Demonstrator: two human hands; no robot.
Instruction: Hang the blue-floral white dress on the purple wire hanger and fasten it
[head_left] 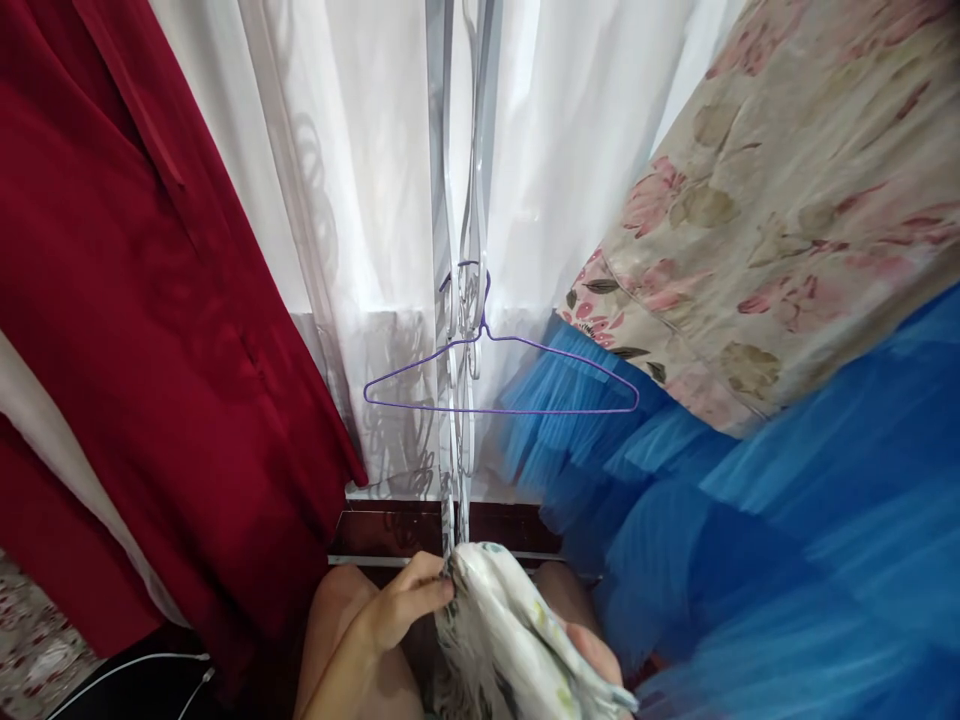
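My left hand [405,600] is at the bottom middle, fingers pinched on the edge of a white patterned cloth [510,640]. My right hand [581,635] lies under the same cloth at its right side, mostly hidden by it, and seems to grip it from below. Above the hands, a purple wire hanger [499,385] hangs by its hook on a metal window grille [459,300] with nothing on it.
White sheer curtains [360,200] cover the window behind the grille. A dark red garment [150,350] hangs at the left. A floral fabric [787,220] and a blue tulle skirt [750,530] fill the right side. A dark sill [390,535] runs below the window.
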